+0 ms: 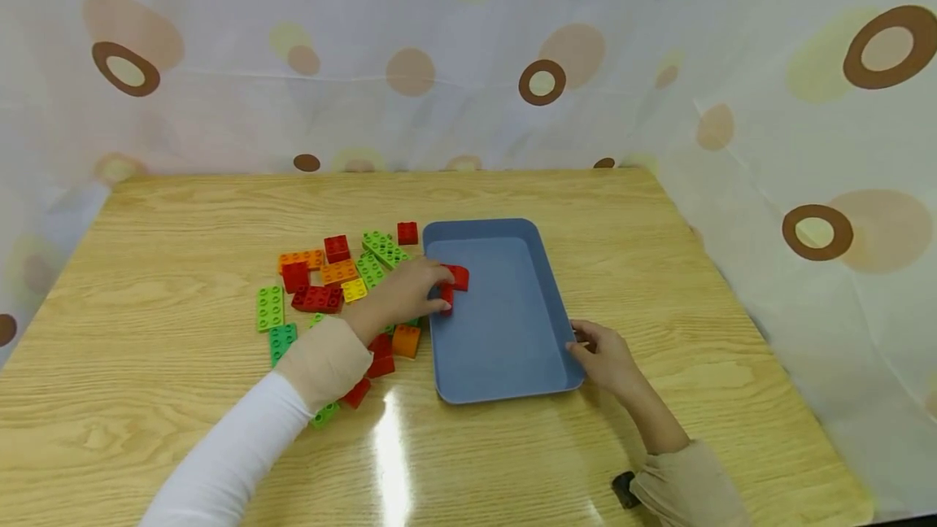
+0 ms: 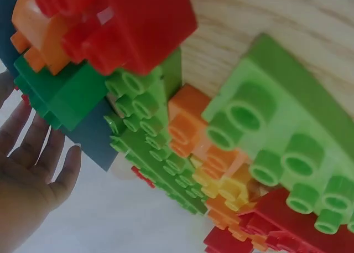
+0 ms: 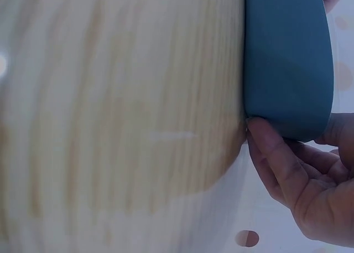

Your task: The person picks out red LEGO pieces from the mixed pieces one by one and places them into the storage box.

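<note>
My left hand reaches over the left wall of a blue-grey tray. Between its thumb and fingers it holds a red brick, low inside the tray. A second red brick with a rounded end lies right beside the fingertips. In the left wrist view, bricks partly hide the left hand. On the tray's right side, my right hand grips the wall near the front corner. The right wrist view has the right hand's thumb at the rim and its fingers at the lower edge.
Left of the tray lies a loose heap of bricks, among them a light green brick, a yellow brick and an orange brick. One red brick sits by the tray's back left corner. A patterned cloth hangs behind the wooden table.
</note>
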{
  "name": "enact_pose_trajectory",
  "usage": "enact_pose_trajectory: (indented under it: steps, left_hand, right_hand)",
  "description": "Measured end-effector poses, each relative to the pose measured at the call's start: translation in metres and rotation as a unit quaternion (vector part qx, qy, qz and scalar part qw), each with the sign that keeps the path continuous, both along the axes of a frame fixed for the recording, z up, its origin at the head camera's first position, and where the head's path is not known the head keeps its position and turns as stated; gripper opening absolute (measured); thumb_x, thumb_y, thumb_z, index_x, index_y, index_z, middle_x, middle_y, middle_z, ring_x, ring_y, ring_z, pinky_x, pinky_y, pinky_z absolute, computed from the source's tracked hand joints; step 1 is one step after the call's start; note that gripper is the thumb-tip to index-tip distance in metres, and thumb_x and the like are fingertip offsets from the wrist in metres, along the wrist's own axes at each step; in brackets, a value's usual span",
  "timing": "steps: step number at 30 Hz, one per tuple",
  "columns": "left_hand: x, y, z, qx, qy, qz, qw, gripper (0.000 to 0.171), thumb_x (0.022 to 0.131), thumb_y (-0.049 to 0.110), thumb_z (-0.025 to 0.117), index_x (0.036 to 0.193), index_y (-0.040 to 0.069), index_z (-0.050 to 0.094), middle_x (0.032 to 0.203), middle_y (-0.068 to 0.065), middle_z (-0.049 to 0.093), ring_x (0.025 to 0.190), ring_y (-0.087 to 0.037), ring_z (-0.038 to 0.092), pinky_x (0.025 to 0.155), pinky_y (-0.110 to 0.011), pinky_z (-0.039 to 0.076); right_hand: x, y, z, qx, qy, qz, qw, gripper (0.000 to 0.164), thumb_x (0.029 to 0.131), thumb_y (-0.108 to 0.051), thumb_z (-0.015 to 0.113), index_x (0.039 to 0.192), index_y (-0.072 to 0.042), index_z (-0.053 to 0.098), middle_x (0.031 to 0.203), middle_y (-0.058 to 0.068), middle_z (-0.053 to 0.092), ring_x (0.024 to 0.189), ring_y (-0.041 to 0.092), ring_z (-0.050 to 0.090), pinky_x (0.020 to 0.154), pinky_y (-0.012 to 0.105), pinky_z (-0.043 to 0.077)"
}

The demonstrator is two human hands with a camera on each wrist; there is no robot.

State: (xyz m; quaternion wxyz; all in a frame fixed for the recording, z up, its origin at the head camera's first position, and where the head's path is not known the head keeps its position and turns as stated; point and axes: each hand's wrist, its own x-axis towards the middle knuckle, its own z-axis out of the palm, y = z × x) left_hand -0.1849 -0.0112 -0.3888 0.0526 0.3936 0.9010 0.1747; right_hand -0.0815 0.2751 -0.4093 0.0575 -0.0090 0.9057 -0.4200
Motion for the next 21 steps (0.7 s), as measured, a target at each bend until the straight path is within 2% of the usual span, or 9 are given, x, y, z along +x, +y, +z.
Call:
enact_pose_trajectory:
  steps: [7,16,21]
  left_hand:
    - [0.0015,-0.0024,-0.0025,0.001,0.0,0.016,0.9999,0.033,0.079,0.026,0.064,0.105,0.007,0.059,0.105,-0.01,0.059,0.099,-0.026,0.049,0.087,-0.04,0.041]
    - [0.0016,-0.0035,-0.002,0.007,-0.015,0.017,0.9997,0.034,0.079,0.026,0.064,0.107,0.007,0.059,0.103,-0.011,0.059,0.097,-0.026,0.048,0.084,-0.04,0.042]
    - [0.0002,-0.008,0.0003,0.031,-0.016,0.012,0.9993,0.041,0.08,0.026,0.064,0.113,0.004,0.055,0.108,-0.013,0.058,0.095,-0.024,0.05,0.083,-0.038,0.043]
  right_hand:
    - [-0.0005,0.0003,0.0005,0.002,0.001,0.003,1.0,0.035,0.084,-0.001,0.05,0.117,0.01,0.046,0.1,0.026,0.057,0.082,0.029,0.057,0.062,0.032,0.049]
    - [0.0004,-0.0009,0.0022,0.008,-0.003,0.002,1.0,0.035,0.084,-0.001,0.05,0.117,0.009,0.046,0.1,0.026,0.057,0.084,0.03,0.056,0.063,0.032,0.049]
    - [0.0011,-0.0013,0.0032,0.004,-0.006,0.001,1.0,0.035,0.084,-0.001,0.049,0.117,0.01,0.046,0.101,0.026,0.057,0.084,0.03,0.056,0.063,0.033,0.05]
